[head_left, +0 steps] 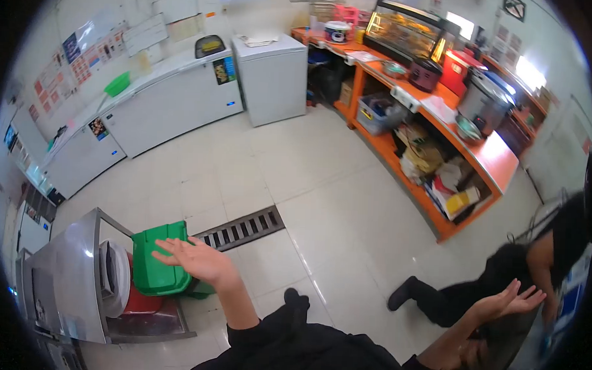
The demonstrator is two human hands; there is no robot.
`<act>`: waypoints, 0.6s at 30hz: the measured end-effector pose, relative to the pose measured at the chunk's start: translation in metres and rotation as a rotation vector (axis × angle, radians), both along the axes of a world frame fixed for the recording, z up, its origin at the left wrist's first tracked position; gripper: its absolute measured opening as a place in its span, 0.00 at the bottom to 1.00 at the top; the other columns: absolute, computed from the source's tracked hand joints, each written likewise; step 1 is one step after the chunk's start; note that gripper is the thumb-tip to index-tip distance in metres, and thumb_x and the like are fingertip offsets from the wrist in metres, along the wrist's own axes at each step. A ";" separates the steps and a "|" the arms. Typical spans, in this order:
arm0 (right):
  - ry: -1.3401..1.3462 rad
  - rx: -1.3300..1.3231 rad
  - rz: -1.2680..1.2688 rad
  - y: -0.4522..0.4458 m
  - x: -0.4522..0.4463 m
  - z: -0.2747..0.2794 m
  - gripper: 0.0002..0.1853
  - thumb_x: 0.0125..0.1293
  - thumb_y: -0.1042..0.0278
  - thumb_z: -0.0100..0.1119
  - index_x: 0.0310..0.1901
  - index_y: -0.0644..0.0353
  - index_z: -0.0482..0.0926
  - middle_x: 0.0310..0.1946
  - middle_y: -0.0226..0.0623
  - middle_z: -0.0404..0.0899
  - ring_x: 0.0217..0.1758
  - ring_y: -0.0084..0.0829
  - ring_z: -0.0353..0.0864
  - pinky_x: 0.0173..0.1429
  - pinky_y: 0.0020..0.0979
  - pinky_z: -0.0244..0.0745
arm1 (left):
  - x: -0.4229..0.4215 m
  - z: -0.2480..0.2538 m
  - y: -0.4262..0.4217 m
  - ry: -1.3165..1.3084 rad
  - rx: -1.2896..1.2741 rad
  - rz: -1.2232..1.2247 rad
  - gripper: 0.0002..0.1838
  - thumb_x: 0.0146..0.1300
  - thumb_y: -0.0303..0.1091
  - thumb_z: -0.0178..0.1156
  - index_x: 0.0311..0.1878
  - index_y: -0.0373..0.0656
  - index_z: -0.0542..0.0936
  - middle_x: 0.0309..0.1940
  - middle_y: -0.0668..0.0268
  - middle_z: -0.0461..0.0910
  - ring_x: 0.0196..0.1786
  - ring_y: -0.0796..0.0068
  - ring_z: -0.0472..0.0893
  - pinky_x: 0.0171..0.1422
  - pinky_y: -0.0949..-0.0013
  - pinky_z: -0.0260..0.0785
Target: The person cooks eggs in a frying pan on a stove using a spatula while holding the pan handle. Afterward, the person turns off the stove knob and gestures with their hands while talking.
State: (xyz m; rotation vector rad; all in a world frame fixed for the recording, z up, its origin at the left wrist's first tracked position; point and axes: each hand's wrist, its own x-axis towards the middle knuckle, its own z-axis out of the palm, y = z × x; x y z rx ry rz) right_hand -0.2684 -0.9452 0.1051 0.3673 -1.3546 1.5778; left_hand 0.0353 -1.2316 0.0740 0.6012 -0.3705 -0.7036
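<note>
My left hand (pixel 199 258) is raised at the lower left, its fingers spread and nothing in them. In the view it overlaps the lid of a green bin (pixel 153 271); whether they touch I cannot tell. At the lower right my right hand (pixel 506 302) is held out with the fingers apart and the palm bare. Behind it in the view is another person in dark clothing (pixel 491 280), partly cut off by the dark rim of the picture.
A steel table (pixel 77 275) stands left beside the bin. A floor drain (pixel 245 227) lies ahead. White chest freezers (pixel 175 109) line the back wall. On the right, an orange counter (pixel 499 159) carries a food warmer (pixel 402 35) and a large cooker (pixel 485 100).
</note>
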 end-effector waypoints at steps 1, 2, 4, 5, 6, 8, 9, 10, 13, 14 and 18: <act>0.003 -0.009 -0.001 -0.033 -0.005 0.010 0.31 0.57 0.70 0.46 0.61 0.60 0.46 0.62 0.42 0.43 0.66 0.40 0.41 0.62 0.38 0.49 | 0.003 0.007 -0.032 0.014 0.023 0.001 0.31 0.62 0.39 0.37 0.64 0.52 0.35 0.66 0.66 0.35 0.68 0.68 0.34 0.67 0.59 0.24; -0.008 0.028 0.007 -0.065 -0.014 0.014 0.31 0.57 0.70 0.47 0.61 0.60 0.47 0.62 0.41 0.44 0.66 0.41 0.42 0.62 0.38 0.49 | 0.001 0.014 -0.062 -0.003 0.021 0.013 0.30 0.63 0.40 0.37 0.64 0.51 0.35 0.66 0.66 0.35 0.68 0.68 0.34 0.67 0.59 0.24; -0.038 0.108 0.008 -0.120 -0.033 0.006 0.31 0.56 0.71 0.47 0.60 0.60 0.47 0.62 0.41 0.45 0.65 0.41 0.44 0.62 0.39 0.49 | -0.010 0.021 -0.116 -0.046 0.025 0.024 0.30 0.63 0.41 0.36 0.64 0.51 0.35 0.66 0.66 0.36 0.68 0.68 0.33 0.67 0.59 0.24; -0.063 0.188 -0.021 -0.150 -0.043 0.003 0.28 0.57 0.72 0.45 0.59 0.62 0.50 0.61 0.40 0.47 0.64 0.39 0.47 0.61 0.38 0.49 | -0.021 0.018 -0.143 -0.057 0.026 0.014 0.31 0.62 0.41 0.37 0.64 0.51 0.35 0.66 0.66 0.35 0.68 0.68 0.33 0.67 0.58 0.22; -0.090 0.240 -0.039 -0.176 -0.050 0.001 0.27 0.58 0.73 0.45 0.59 0.62 0.51 0.61 0.40 0.48 0.64 0.39 0.48 0.61 0.37 0.49 | -0.028 0.014 -0.170 -0.071 0.029 0.001 0.31 0.62 0.41 0.38 0.63 0.51 0.36 0.66 0.65 0.34 0.68 0.67 0.32 0.67 0.57 0.21; -0.150 0.339 -0.076 -0.229 -0.070 -0.009 0.25 0.58 0.74 0.43 0.58 0.63 0.52 0.61 0.40 0.50 0.64 0.37 0.49 0.61 0.36 0.50 | -0.044 -0.001 -0.231 -0.120 0.035 -0.037 0.31 0.62 0.41 0.38 0.63 0.51 0.36 0.66 0.65 0.34 0.68 0.67 0.31 0.66 0.56 0.21; -0.163 0.323 -0.063 -0.254 -0.081 -0.016 0.23 0.59 0.76 0.42 0.58 0.64 0.54 0.59 0.41 0.53 0.63 0.36 0.52 0.61 0.34 0.50 | -0.053 -0.013 -0.261 -0.155 0.041 -0.061 0.30 0.62 0.41 0.37 0.63 0.51 0.37 0.66 0.65 0.35 0.68 0.67 0.31 0.66 0.57 0.21; -0.191 0.328 -0.072 -0.280 -0.090 -0.023 0.23 0.59 0.76 0.42 0.57 0.64 0.55 0.59 0.41 0.54 0.62 0.36 0.53 0.61 0.34 0.51 | -0.061 -0.025 -0.292 -0.192 0.050 -0.087 0.29 0.62 0.41 0.37 0.63 0.52 0.38 0.66 0.65 0.36 0.68 0.66 0.31 0.67 0.58 0.22; -0.243 0.298 -0.051 -0.364 -0.131 -0.048 0.21 0.59 0.73 0.43 0.55 0.62 0.59 0.55 0.41 0.60 0.59 0.35 0.59 0.58 0.32 0.54 | -0.085 -0.050 -0.393 -0.150 0.096 -0.128 0.30 0.62 0.41 0.38 0.63 0.52 0.39 0.66 0.65 0.36 0.68 0.67 0.32 0.66 0.56 0.22; -0.352 0.273 0.031 -0.399 -0.151 -0.058 0.20 0.60 0.72 0.43 0.54 0.61 0.60 0.54 0.40 0.62 0.58 0.33 0.60 0.57 0.30 0.55 | -0.090 -0.057 -0.431 -0.135 0.143 -0.130 0.30 0.61 0.41 0.39 0.63 0.53 0.39 0.66 0.65 0.37 0.68 0.67 0.32 0.66 0.56 0.23; -0.691 0.188 0.547 -0.569 -0.252 -0.089 0.15 0.59 0.66 0.42 0.48 0.55 0.67 0.49 0.34 0.68 0.49 0.23 0.66 0.49 0.20 0.57 | -0.080 -0.068 -0.570 -0.107 0.284 -0.055 0.31 0.59 0.42 0.43 0.63 0.56 0.40 0.66 0.66 0.38 0.68 0.65 0.34 0.66 0.53 0.26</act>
